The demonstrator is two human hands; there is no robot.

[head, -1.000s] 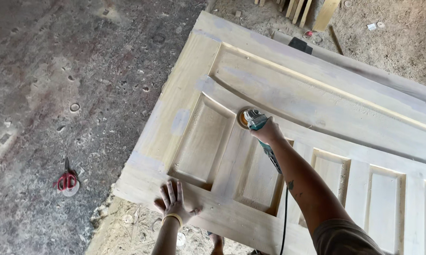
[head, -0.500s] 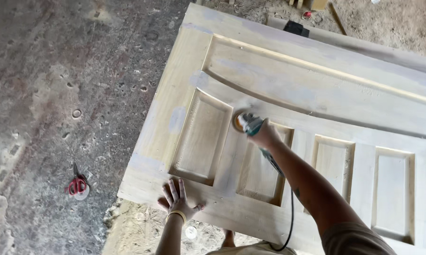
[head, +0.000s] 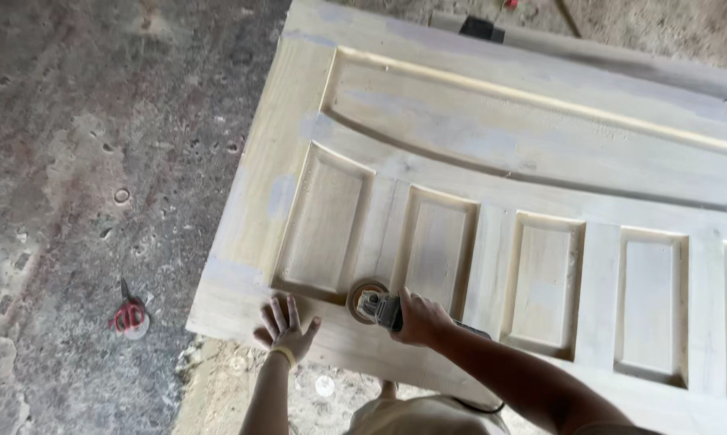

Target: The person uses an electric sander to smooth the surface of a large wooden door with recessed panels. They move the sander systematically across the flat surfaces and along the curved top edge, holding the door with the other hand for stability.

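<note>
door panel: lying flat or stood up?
Lying flat, face up. The wooden door is seen from above, the left hand lies spread on its near rail, and the right hand holds the sander disc-down on it.

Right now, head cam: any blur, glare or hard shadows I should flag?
Head view: lighting soft and even, no glare; the door is sharp enough to show panel edges, the sander in the right hand slightly smeared, the left hand clear; only faint shadows in the panel recesses.
</note>
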